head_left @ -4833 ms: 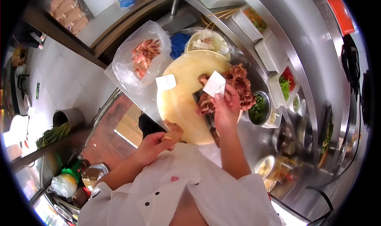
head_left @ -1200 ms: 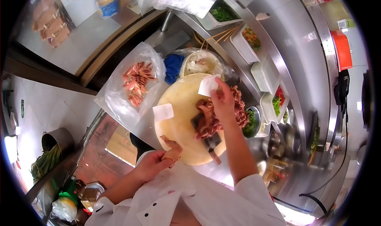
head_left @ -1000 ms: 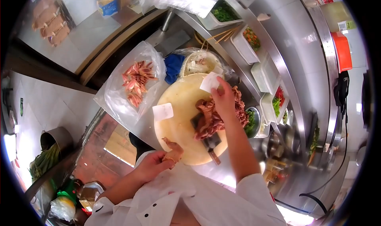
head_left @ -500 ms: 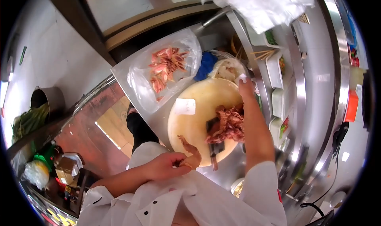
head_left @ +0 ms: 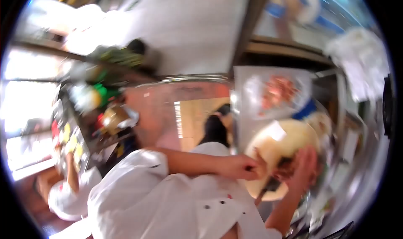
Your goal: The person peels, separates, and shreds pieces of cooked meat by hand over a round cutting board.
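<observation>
A round cutting board (head_left: pixel 279 142) stands at my right, with a pile of dark reddish meat (head_left: pixel 286 168) on it. My left hand (head_left: pixel 240 167) is closed on a strip of meat (head_left: pixel 260 160) at the board's near left edge. Over the pile, my right hand (head_left: pixel 305 167) lies with its fingers stretched out, touching the meat. Motion blurs its fingertips. A dark-bladed knife (head_left: pixel 273 184) lies beside the pile, its handle (head_left: pixel 260 196) past the board's edge. A white paper slip (head_left: pixel 275 130) rests on the board.
Beyond the board, pink meat pieces (head_left: pixel 280 91) lie on clear plastic, near a blue bag (head_left: pixel 305 109) and a bowl (head_left: pixel 321 123). White plastic (head_left: pixel 361 62) hangs at the far right. Another person in a white top (head_left: pixel 73 197) is at the lower left.
The view has swung left, so the board appears farther right. My right hand has moved from beside the bowl back onto the meat pile. My left hand still holds the strip.
</observation>
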Available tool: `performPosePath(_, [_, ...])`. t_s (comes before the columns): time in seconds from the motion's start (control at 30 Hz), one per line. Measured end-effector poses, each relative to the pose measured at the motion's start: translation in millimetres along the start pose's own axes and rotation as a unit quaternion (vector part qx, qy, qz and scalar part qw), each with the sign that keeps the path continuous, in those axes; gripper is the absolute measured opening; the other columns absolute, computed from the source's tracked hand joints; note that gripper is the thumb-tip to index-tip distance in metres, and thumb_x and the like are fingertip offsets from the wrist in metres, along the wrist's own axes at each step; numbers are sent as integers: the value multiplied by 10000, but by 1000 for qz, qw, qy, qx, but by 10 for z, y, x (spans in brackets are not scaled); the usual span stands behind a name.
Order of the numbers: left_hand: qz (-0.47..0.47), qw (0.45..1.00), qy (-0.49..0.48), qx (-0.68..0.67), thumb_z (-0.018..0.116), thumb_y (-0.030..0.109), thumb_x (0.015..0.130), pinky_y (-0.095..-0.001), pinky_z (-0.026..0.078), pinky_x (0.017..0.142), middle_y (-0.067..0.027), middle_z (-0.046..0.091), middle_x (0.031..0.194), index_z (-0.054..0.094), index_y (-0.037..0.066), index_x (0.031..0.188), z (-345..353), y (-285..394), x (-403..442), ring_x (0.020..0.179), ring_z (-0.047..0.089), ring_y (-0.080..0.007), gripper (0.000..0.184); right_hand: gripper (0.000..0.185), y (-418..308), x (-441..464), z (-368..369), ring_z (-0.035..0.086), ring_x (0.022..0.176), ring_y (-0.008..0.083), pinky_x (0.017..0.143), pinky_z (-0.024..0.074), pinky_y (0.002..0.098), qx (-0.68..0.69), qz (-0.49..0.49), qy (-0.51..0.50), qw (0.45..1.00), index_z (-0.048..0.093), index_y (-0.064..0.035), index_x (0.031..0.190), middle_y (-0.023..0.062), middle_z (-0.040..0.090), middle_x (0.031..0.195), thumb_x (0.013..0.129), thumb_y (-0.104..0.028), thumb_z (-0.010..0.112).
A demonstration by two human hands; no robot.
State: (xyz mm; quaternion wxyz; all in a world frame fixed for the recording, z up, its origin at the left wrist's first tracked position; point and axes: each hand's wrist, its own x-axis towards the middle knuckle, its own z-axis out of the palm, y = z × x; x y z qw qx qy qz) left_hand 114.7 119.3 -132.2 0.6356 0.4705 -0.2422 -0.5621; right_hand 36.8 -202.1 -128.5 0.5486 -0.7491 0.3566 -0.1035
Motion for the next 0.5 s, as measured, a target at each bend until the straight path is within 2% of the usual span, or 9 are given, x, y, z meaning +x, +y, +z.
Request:
performPosePath(0.03, [20, 999, 25, 15, 675, 237, 1013, -312, 491, 739, -35, 598, 819, 610, 5, 933, 66, 29, -43, 806, 539, -87, 254, 427, -132, -270, 129, 620, 1093, 198, 976, 512, 321, 71, -34, 4, 997, 549, 14, 1404, 127, 631, 1309, 1042, -194, 640])
performPosePath(0.07, [44, 998, 44, 33, 669, 238, 1019, -316, 491, 741, -30, 598, 820, 616, 1, 943, 122, 83, -116, 805, 541, -91, 254, 407, -223, -438, 28, 597, 972, 164, 875, 514, 298, -27, -55, -85, 994, 563, 19, 1389, 103, 649, 1203, 1048, -196, 621])
performPosePath(0.1, [33, 997, 70, 13, 667, 242, 1021, -318, 489, 740, -27, 598, 821, 624, -2, 954, 178, 154, -207, 804, 539, -96, 256, 394, -272, -679, 115, 558, 880, 137, 799, 496, 274, 13, -68, -81, 994, 571, 16, 1384, 76, 645, 1102, 1046, -185, 606])
performPosePath(0.13, [27, 995, 92, -9, 664, 246, 1024, -320, 487, 740, -24, 597, 822, 632, -4, 965, 257, 227, -277, 803, 537, -100, 259, 383, -260, -838, 74, 574, 874, 127, 788, 496, 256, -15, -112, -134, 984, 575, 13, 1381, 62, 640, 1059, 1041, -162, 591])
performPosePath(0.17, [25, 993, 110, -33, 661, 251, 1026, -322, 485, 740, -22, 597, 823, 640, -6, 975, 337, 289, -345, 801, 535, -104, 262, 350, -328, -980, 90, 580, 878, 122, 803, 504, 265, 35, -81, -192, 977, 608, 26, 1320, 53, 632, 1069, 1000, -114, 583])
performPosePath(0.2, [49, 990, 128, -36, 656, 255, 1029, -322, 485, 738, -19, 599, 825, 646, -7, 983, 407, 331, -427, 800, 539, -108, 267, 371, -263, -1097, 64, 581, 871, 127, 777, 510, 280, -34, -56, -183, 981, 602, 31, 1323, 47, 617, 1042, 964, -64, 601])
performPosePath(0.3, [107, 977, 186, -11, 642, 271, 1037, -322, 483, 735, -16, 607, 829, 663, -9, 995, 567, 382, -690, 801, 552, -113, 284, 490, -384, -1395, 227, 614, 931, 183, 784, 537, 314, -35, -264, -290, 919, 581, -33, 1395, 81, 617, 1118, 919, -51, 696])
performPosePath(0.4, [112, 959, 252, 61, 633, 291, 1043, -318, 482, 736, -21, 617, 827, 672, -4, 988, 743, 301, -872, 809, 567, -112, 302, 336, -845, -1584, 386, 698, 940, 288, 796, 557, 352, -179, -409, -290, 846, 684, 29, 1245, 188, 674, 1148, 974, -162, 737])
performPosePath(0.5, [118, 946, 288, 89, 630, 301, 1046, -315, 481, 740, -26, 622, 824, 679, 1, 986, 870, 386, -1070, 817, 576, -112, 310, 487, -816, -1589, 457, 685, 989, 316, 886, 543, 398, -154, -307, -358, 868, 690, -36, 1287, 194, 656, 1234, 900, -293, 836])
